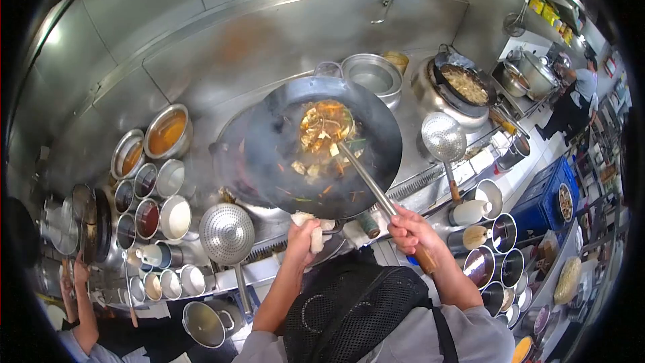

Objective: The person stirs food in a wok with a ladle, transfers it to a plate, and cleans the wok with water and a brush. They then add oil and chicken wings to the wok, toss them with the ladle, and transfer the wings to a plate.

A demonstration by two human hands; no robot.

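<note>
A large dark wok [269, 161] is tilted up over the stove, with steam drifting across it. My left hand [306, 235] is closed round a folded white cloth [317, 238] at the wok's near rim, where a handle partly shows. My right hand [411, 232] grips the wooden end of a long ladle [366, 178]. The ladle's bowl sits inside the wok, full of a stir-fry [326, 124] with pale pieces and orange strips. More of that food lies loose on the wok's surface below the bowl.
Perforated strainers [227, 234] [443, 137] rest on both sides. Bowls of orange liquid [168, 131] and several seasoning pots stand left. Another wok with food [465, 86] sits back right, beyond a metal pot [371, 75]. Co-workers are at the far left [80, 296] and far right [579, 91].
</note>
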